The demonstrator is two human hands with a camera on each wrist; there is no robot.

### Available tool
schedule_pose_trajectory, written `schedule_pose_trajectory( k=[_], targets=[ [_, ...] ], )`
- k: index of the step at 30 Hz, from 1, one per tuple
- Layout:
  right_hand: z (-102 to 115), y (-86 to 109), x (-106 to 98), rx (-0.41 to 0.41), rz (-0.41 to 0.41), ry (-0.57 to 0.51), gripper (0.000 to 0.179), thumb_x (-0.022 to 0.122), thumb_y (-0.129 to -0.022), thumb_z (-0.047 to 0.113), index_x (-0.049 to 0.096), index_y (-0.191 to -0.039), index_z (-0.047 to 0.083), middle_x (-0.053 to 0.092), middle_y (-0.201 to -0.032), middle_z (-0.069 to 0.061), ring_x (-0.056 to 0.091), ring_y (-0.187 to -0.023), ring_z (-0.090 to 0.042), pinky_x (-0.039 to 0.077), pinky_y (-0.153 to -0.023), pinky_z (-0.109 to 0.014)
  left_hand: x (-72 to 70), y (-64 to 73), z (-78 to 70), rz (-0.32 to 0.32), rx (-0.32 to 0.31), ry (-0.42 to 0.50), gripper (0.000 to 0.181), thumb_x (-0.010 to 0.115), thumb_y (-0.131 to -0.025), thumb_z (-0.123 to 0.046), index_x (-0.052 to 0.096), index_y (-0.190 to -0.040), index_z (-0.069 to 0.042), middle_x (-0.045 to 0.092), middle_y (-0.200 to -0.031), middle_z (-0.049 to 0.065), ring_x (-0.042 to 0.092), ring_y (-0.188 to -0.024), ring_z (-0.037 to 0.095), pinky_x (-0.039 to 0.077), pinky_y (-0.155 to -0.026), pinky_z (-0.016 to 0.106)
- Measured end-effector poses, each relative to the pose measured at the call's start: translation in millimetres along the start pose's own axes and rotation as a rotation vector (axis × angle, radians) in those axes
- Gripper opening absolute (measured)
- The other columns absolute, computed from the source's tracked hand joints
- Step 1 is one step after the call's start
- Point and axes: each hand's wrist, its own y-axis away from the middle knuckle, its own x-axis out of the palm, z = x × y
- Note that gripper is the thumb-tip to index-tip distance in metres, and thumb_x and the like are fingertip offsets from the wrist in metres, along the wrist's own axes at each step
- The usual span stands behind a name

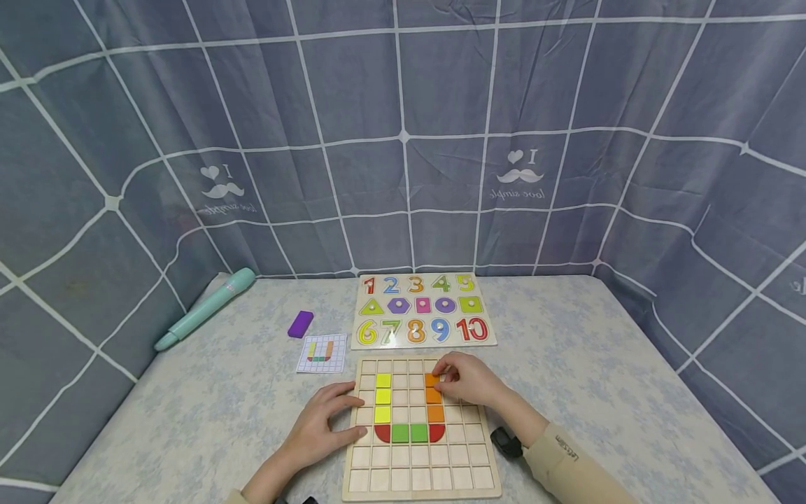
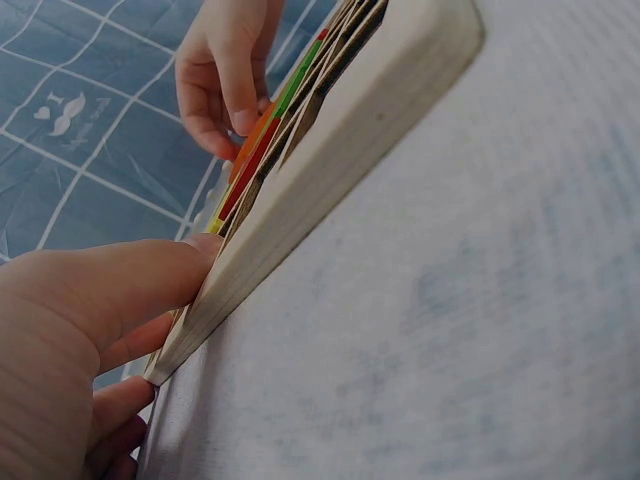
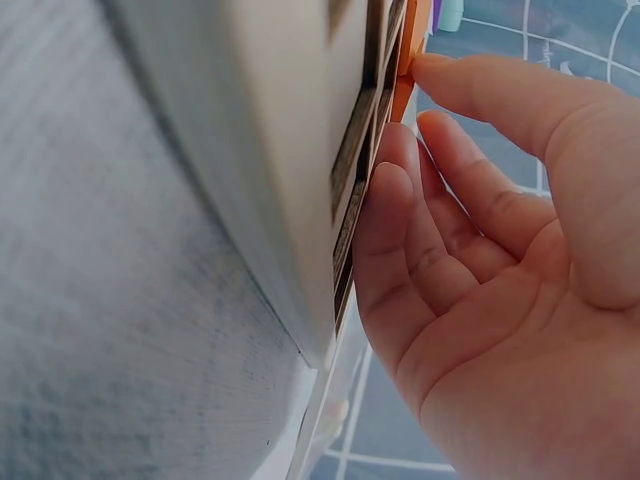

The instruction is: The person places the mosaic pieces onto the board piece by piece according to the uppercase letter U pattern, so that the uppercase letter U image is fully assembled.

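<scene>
A wooden grid board (image 1: 422, 479) lies flat on the table, bearing a U of coloured tiles. Yellow tiles (image 1: 383, 397) form its left side, green tiles (image 1: 409, 433) and red rounded corner tiles (image 1: 382, 434) its bottom. Orange tiles (image 1: 434, 414) line the right side. My right hand (image 1: 469, 381) has thumb and index finger at the edges of the top orange tile (image 1: 431, 380), pinching it at its cell; the fingers partly cover it. With fingers spread and relaxed, my left hand (image 1: 321, 427) rests against the board's left edge; its thumb (image 2: 150, 285) touches the rim.
Left of the board's top is a pattern card (image 1: 322, 353) printed with a coloured U. A purple block (image 1: 301, 324) lies above it. Behind stands a number and shape puzzle (image 1: 424, 311). A mint-green cylindrical object (image 1: 208, 310) lies by the left curtain (image 1: 69, 280).
</scene>
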Motion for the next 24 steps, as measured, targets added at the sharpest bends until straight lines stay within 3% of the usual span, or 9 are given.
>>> schedule_pose_trajectory(
  k=[10, 18, 24],
  targets=[
    [-0.3, 2.1, -0.6, -0.027, -0.002, 0.022, 0.012, 0.069, -0.085, 0.011, 0.065, -0.096, 0.009, 0.055, -0.079, 0.007, 0.049, -0.065, -0.007, 0.044, -0.06, -0.024, 0.2, 0.1, 0.2, -0.003, 0.001, 0.002, 0.036, 0.077, -0.073, -0.04, 0.069, -0.103, -0.022, 0.053, -0.131, 0.004, 0.044, -0.124, 0.025, 0.036, -0.099, 0.052],
    [4.0, 1.0, 3.4, 0.042, 0.007, 0.055, 0.033, 0.076, -0.079, 0.034, 0.063, -0.1, 0.012, 0.052, -0.078, 0.006, 0.047, -0.067, -0.009, 0.042, -0.06, -0.024, -0.4, 0.3, -0.4, -0.006, 0.0, 0.0, 0.036, 0.077, -0.073, -0.04, 0.069, -0.103, -0.021, 0.053, -0.131, 0.005, 0.044, -0.124, 0.025, 0.036, -0.098, 0.051],
    [6.6, 1.5, 5.3, 0.048, 0.008, 0.087, 0.035, 0.076, -0.078, 0.035, 0.062, -0.102, 0.013, 0.05, -0.079, 0.005, 0.046, -0.069, -0.01, 0.04, -0.061, -0.025, -0.9, -0.2, -0.9, -0.003, 0.007, -0.001, 0.037, 0.078, -0.073, -0.039, 0.07, -0.103, -0.019, 0.054, -0.131, 0.006, 0.044, -0.124, 0.026, 0.036, -0.098, 0.052]
  ],
)
